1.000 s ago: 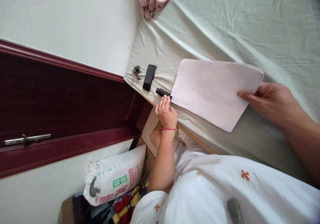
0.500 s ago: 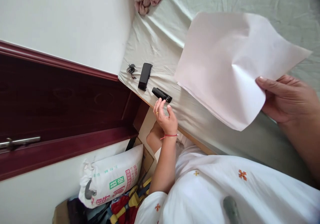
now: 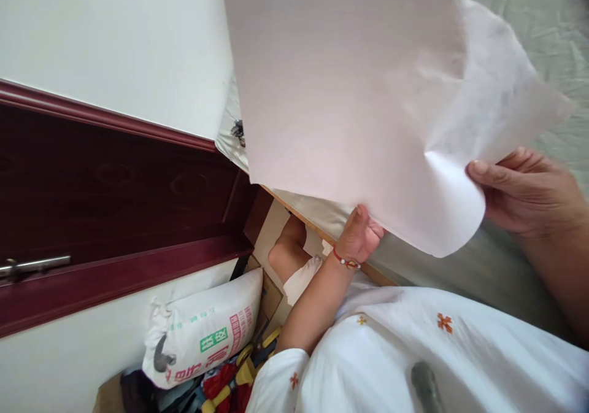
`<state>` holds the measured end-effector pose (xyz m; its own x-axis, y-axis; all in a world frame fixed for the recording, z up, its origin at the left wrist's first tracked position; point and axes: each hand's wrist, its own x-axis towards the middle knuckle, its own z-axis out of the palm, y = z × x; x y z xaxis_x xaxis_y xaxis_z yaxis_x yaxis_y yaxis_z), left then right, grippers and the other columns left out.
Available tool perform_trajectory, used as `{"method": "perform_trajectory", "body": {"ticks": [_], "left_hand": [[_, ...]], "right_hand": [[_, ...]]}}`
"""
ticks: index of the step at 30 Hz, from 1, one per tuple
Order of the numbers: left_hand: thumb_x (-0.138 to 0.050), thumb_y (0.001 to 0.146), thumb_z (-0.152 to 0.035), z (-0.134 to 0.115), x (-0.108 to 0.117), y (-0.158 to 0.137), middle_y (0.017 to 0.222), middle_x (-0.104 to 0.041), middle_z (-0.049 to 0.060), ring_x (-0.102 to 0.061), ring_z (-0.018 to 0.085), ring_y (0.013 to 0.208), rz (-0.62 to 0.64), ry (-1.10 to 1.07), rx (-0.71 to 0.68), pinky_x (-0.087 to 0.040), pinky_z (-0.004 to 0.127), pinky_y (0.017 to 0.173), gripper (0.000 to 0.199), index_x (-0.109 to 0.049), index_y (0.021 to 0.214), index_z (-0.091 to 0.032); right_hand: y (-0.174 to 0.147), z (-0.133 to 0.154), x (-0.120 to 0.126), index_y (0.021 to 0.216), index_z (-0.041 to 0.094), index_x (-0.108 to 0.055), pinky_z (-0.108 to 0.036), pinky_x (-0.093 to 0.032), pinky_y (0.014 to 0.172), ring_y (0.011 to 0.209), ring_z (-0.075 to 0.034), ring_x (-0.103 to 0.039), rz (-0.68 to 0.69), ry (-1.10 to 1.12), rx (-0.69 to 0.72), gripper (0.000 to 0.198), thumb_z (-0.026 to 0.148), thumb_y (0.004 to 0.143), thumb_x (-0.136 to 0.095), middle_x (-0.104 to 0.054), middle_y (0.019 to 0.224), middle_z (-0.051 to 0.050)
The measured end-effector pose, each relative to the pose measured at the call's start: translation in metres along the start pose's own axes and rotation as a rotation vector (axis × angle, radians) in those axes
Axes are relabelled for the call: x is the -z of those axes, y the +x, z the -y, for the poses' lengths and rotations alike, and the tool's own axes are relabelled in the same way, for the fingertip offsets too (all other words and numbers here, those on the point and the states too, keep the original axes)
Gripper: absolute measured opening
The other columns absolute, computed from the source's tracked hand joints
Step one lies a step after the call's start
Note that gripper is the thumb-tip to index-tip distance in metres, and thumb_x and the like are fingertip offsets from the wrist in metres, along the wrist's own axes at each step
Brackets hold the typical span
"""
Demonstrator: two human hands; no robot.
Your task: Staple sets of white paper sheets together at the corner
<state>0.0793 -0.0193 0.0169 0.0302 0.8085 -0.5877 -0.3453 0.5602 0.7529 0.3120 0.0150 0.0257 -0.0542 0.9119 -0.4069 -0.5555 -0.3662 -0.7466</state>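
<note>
Where right hand [image 3: 534, 195] pinches, paper [image 3: 340, 100] curls, creased, left hand [image 3: 360, 236] seemingly touching

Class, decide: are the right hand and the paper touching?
Touching: in the head view, the right hand grips the paper, thumb lying on top.

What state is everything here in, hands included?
Paper: raised, buckled and creased near the right hand
Right hand: closed, pinching the paper
Left hand: at the paper's near edge, grip unclear
Red bracelet: worn around the left wrist
Small dark items: partly hidden by the paper
Green sheet: wrinkled
White sack: bulging, bunched at one end
</note>
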Motion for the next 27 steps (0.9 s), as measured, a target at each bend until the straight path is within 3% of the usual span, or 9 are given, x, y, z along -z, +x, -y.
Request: {"method": "perform_trajectory", "body": {"ticks": [2, 6, 14, 17, 21, 24, 27], "left_hand": [[-0.078, 0.076, -0.068, -0.009, -0.005, 0.005, 0.127, -0.076, 0.009, -0.055, 0.032, 0.144, 0.016, -0.105, -0.028, -0.051, 0.048, 0.115, 0.052, -0.074, 0.102, -0.024], [-0.071, 0.086, -0.055, -0.034, 0.003, 0.005, 0.131, -0.075, 0.007, -0.055, 0.028, 0.144, -0.141, -0.068, -0.147, -0.05, 0.049, 0.117, 0.04, -0.073, 0.112, -0.025], [-0.063, 0.092, -0.054, -0.049, 0.015, -0.004, 0.13, -0.075, 0.013, -0.061, 0.032, 0.138, -0.294, 0.038, -0.252, -0.056, 0.047, 0.112, 0.049, -0.072, 0.122, -0.017], [-0.069, 0.088, -0.056, -0.058, 0.018, -0.005, 0.134, -0.073, 0.013, -0.06, 0.032, 0.139, -0.312, 0.104, -0.287, -0.055, 0.045, 0.113, 0.054, -0.07, 0.125, -0.017], [-0.085, 0.073, -0.053, -0.075, 0.036, -0.011, 0.123, -0.077, 0.013, -0.067, 0.035, 0.13, -0.35, 0.194, -0.386, -0.059, 0.047, 0.107, 0.06, -0.074, 0.12, -0.018], [-0.096, 0.058, -0.045, -0.08, 0.049, -0.017, 0.11, -0.081, 0.011, -0.071, 0.036, 0.121, -0.344, 0.209, -0.369, -0.061, 0.046, 0.102, 0.06, -0.078, 0.109, -0.017], [-0.099, 0.053, -0.041, -0.074, 0.053, -0.018, 0.105, -0.082, 0.01, -0.074, 0.033, 0.115, -0.312, 0.218, -0.314, -0.06, 0.044, 0.104, 0.059, -0.08, 0.103, -0.017]], "right_hand": [[0.001, -0.002, 0.001, 0.082, 0.035, -0.083, -0.054, -0.064, 0.088, 0.096, -0.032, -0.078, 0.006, -0.01, -0.006, 0.02, 0.038, 0.065, -0.094, -0.083, 0.095, -0.001], [0.003, -0.006, 0.001, 0.079, 0.032, -0.083, -0.049, -0.064, 0.088, 0.088, -0.027, -0.077, 0.032, -0.055, -0.015, 0.018, 0.038, 0.066, -0.094, -0.082, 0.089, -0.003], [0.005, -0.016, 0.009, 0.077, 0.028, -0.084, -0.036, -0.061, 0.087, 0.088, -0.021, -0.074, 0.266, -0.282, 0.027, 0.012, 0.037, 0.073, -0.09, -0.083, 0.089, -0.002], [0.007, -0.016, 0.008, 0.08, 0.027, -0.083, -0.032, -0.061, 0.082, 0.086, -0.019, -0.073, 0.269, -0.312, 0.017, 0.013, 0.039, 0.077, -0.087, -0.082, 0.092, -0.001], [0.01, -0.01, 0.003, 0.1, 0.029, -0.078, -0.024, -0.058, 0.081, 0.087, -0.014, -0.072, 0.127, -0.233, 0.049, 0.022, 0.042, 0.082, -0.083, -0.079, 0.093, 0.001], [0.013, -0.009, 0.002, 0.108, 0.029, -0.073, -0.026, -0.059, 0.085, 0.094, -0.016, -0.074, 0.063, -0.197, 0.045, 0.033, 0.045, 0.081, -0.084, -0.079, 0.094, 0.0], [0.015, -0.012, 0.004, 0.116, 0.029, -0.069, -0.033, -0.06, 0.094, 0.1, -0.019, -0.074, 0.069, -0.279, 0.025, 0.043, 0.051, 0.081, -0.082, -0.08, 0.098, -0.002]]}}
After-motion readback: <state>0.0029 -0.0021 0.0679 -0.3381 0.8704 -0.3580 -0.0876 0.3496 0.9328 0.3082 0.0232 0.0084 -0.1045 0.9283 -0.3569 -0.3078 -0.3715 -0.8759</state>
